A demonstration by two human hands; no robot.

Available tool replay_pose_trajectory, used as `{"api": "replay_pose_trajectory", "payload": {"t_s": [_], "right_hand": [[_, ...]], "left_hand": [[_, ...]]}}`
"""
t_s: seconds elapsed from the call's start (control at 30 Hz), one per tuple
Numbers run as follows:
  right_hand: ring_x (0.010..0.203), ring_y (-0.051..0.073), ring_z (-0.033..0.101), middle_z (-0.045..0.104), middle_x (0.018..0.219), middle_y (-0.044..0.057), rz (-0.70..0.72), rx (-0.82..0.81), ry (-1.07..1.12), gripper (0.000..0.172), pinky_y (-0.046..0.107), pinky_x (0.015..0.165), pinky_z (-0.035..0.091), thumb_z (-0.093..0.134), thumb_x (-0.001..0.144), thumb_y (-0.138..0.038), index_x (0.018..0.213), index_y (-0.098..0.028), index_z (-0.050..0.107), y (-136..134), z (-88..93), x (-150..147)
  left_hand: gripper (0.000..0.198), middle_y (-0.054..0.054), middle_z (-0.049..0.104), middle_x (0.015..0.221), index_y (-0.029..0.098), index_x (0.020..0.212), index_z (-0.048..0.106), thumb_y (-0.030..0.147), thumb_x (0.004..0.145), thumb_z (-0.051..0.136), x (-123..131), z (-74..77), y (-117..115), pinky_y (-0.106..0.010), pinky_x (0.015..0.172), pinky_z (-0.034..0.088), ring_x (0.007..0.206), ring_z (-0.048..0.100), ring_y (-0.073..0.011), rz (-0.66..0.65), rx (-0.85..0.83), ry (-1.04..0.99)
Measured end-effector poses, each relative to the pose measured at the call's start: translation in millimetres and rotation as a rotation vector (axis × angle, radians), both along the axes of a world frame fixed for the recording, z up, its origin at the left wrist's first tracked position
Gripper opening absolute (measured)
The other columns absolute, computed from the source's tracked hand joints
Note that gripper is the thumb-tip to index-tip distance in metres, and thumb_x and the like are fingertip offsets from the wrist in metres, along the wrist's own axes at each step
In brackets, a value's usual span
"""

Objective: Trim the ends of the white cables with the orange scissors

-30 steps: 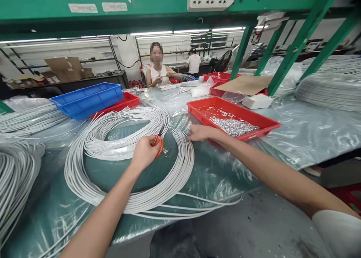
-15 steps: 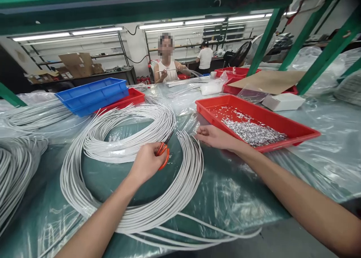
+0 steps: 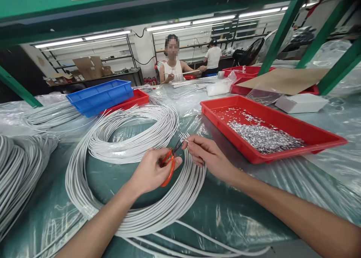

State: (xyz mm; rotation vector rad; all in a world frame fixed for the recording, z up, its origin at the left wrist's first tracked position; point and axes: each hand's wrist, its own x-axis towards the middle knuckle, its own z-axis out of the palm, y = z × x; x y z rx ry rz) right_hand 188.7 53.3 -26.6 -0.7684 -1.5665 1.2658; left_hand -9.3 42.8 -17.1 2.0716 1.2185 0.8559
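In my left hand [image 3: 153,169] is a pair of orange-handled scissors [image 3: 168,171], their dark blades pointing up and right at the cable ends. My right hand [image 3: 208,154] pinches the end of one thin white cable [image 3: 186,140] beside the blade tips. Whether the blades touch that cable I cannot tell. The pinched end belongs with a coiled bundle of white cables [image 3: 180,199], which curves round below both hands on the green table. A second coil of white cable [image 3: 132,147] lies behind my left hand, overlapping the first.
A red tray [image 3: 282,145] of small silvery pieces stands to the right. Blue trays [image 3: 101,96] rest on a red one at back left. More cable [image 3: 19,175] lies at far left. Green posts [image 3: 279,36] rise at right. A co-worker [image 3: 173,68] sits across, holding cable.
My right hand has moved in left and down to pinch a cable end. My left hand has brought the scissors nearer to it. The view has shifted slightly.
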Motion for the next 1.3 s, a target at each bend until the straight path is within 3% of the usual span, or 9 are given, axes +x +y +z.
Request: {"api": "replay_pose_trajectory", "payload": {"t_s": [0.1,0.37,0.73,0.97,1.17,1.3], "right_hand": [[0.047,0.008,0.024,0.028,0.057,-0.008,-0.03,0.014,-0.015,0.03,0.024,0.045,0.022,0.053,0.094,-0.045,0.086,-0.018,0.062,-4.0,0.5,-1.7],[0.052,0.009,0.029,0.033,0.059,-0.005,-0.07,0.119,-0.084,0.036,0.024,0.049,0.027,0.051,0.095,-0.046,0.071,-0.018,0.054,-6.4,1.3,-5.5],[0.061,0.012,0.033,0.035,0.065,-0.003,-0.117,0.235,-0.19,0.037,0.026,0.057,0.03,0.046,0.097,-0.044,0.069,-0.019,0.046,-7.6,2.1,-4.8],[0.061,0.012,0.033,0.033,0.066,-0.003,-0.11,0.245,-0.207,0.035,0.026,0.057,0.029,0.046,0.098,-0.038,0.068,-0.019,0.044,-7.8,3.6,-3.9],[0.059,0.012,0.037,0.04,0.063,-0.003,-0.088,0.227,-0.201,0.033,0.025,0.055,0.031,0.05,0.095,-0.042,0.074,-0.018,0.057,-3.9,6.9,-0.5],[0.048,0.01,0.033,0.035,0.053,-0.006,-0.023,0.092,-0.137,0.036,0.025,0.047,0.026,0.053,0.092,-0.048,0.082,-0.016,0.065,1.0,5.4,3.5]], "left_hand": [[0.034,0.004,0.042,0.058,0.016,0.064,0.052,0.041,0.087,0.057,0.9,0.6,-0.4,-0.025,0.063,0.031,0.06,0.035,-0.0107,-0.047,0.016,0.106],[0.041,0.006,0.03,0.055,0.017,0.061,0.034,0.037,0.09,0.055,0.8,0.4,-2.7,-0.025,0.065,0.027,0.059,0.025,-0.0099,-0.052,0.011,0.146],[0.038,0.006,0.035,0.056,0.018,0.063,0.042,0.042,0.089,0.054,0.1,1.8,-2.1,-0.025,0.062,0.028,0.058,0.027,-0.0103,-0.07,-0.019,0.156],[0.04,0.006,0.031,0.057,0.018,0.062,0.035,0.039,0.09,0.054,0.3,2.1,-2.4,-0.025,0.06,0.026,0.059,0.027,-0.0098,-0.098,-0.057,0.104],[0.04,0.005,0.027,0.061,0.019,0.063,0.033,0.04,0.089,0.055,0.2,0.6,-2.8,-0.025,0.055,0.021,0.06,0.024,-0.0098,-0.121,-0.171,-0.001],[0.042,0.004,0.027,0.061,0.019,0.062,0.032,0.043,0.088,0.056,0.3,1.1,-3.2,-0.025,0.054,0.019,0.059,0.024,-0.0097,-0.116,-0.208,-0.032]]}}
